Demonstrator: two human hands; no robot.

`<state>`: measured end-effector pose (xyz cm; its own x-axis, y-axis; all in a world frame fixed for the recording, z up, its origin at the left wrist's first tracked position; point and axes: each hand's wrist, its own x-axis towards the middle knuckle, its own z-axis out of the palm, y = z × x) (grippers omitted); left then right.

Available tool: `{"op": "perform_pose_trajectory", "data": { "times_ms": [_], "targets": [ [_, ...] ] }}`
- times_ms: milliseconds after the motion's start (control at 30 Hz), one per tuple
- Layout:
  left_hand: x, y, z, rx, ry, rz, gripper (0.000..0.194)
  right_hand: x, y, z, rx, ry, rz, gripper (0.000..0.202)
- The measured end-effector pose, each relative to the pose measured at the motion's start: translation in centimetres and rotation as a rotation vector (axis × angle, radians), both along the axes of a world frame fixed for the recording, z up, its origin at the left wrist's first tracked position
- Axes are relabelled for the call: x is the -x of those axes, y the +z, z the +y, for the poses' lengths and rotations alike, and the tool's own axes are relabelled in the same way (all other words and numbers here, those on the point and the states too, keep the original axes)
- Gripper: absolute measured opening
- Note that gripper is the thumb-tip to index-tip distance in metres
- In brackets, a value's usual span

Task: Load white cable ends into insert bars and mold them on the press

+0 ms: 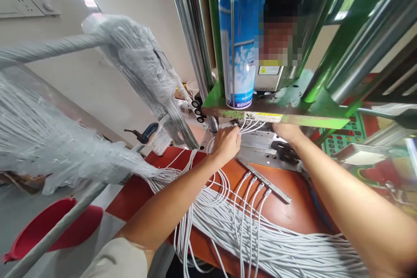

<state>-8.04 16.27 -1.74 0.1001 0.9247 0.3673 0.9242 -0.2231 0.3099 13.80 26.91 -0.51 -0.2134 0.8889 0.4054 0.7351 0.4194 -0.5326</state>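
My left hand (227, 142) is closed at the left end of a metal mould (256, 142) under the green machine plate. Several white cables (251, 127) run from its fingers into the mould. At the mould's right end is my right hand (286, 131), its fingers hidden beneath the plate edge. In front of the mould, a metal bar (270, 183) lies slantwise on the red-brown table (302, 195). Several white cables with plugs at their ends are set in a row along that bar.
A blue spray can (239, 47) stands on the green plate (224, 110) above my hands. A thick bundle of white cables (286, 247) crosses the table front. Plastic-wrapped cables (65, 147) hang over a rack at left, above a red basin (61, 221). A button panel (345, 137) is at right.
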Motion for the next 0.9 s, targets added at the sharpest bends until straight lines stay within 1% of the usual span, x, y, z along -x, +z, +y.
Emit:
{"op": "perform_pose_trajectory", "data": {
  "times_ms": [67, 133, 200, 267, 333, 400, 467, 567, 633, 700, 767, 833, 900],
  "targets": [
    [0.1, 1.2, -0.2, -0.011, -0.029, -0.023, 0.013, 0.1, 0.4, -0.8, -0.039, 0.0, 0.027, 0.033],
    [0.3, 2.5, -1.2, -0.006, -0.083, -0.064, 0.013, -0.3, 0.3, -2.3, -0.084, -0.002, 0.056, 0.032],
    [0.4, 3.8, -3.3, 0.056, -0.182, -0.122, 0.027, -1.2, -0.1, -4.6, -0.128, -0.003, 0.09, 0.03],
    [0.2, 4.8, -6.1, 0.176, -0.286, -0.168, 0.036, -2.3, -0.8, -7.7, -0.164, 0.001, 0.118, 0.03],
    [-0.3, 5.3, -9.1, 0.294, -0.352, -0.184, 0.032, -3.4, -1.4, -11.0, -0.195, 0.018, 0.137, 0.029],
    [-0.9, 5.4, -11.6, 0.393, -0.396, -0.228, 0.03, -4.2, -1.8, -14.2, -0.224, 0.03, 0.148, 0.026],
    [-1.5, 5.1, -13.2, 0.507, -0.445, -0.356, 0.038, -4.7, -2.0, -16.6, -0.26, 0.018, 0.161, 0.023],
    [-2.4, 4.7, -13.8, 0.791, -0.472, -0.714, 0.056, -4.9, -2.2, -18.8, -0.317, -0.018, 0.188, 0.021],
    [-3.1, 4.7, -13.6, 1.004, -0.508, -0.922, 0.059, -5.0, -2.4, -19.4, -0.354, -0.033, 0.21, 0.02],
    [-3.8, 4.8, -13.4, 1.14, -0.575, -1.062, 0.058, -5.0, -2.5, -19.7, -0.387, -0.041, 0.23, 0.019],
    [-4.8, 4.8, -13.5, 1.178, -0.605, -1.185, 0.058, -5.1, -2.5, -20.0, -0.411, -0.043, 0.246, 0.019],
    [-5.7, 4.6, -13.8, 1.156, -0.583, -1.281, 0.057, -5.2, -2.5, -20.1, -0.423, -0.047, 0.257, 0.018],
    [-6.4, 4.3, -14.1, 1.156, -0.546, -1.328, 0.055, -5.3, -2.6, -20.1, -0.426, -0.065, 0.263, 0.019]
  ]
}}
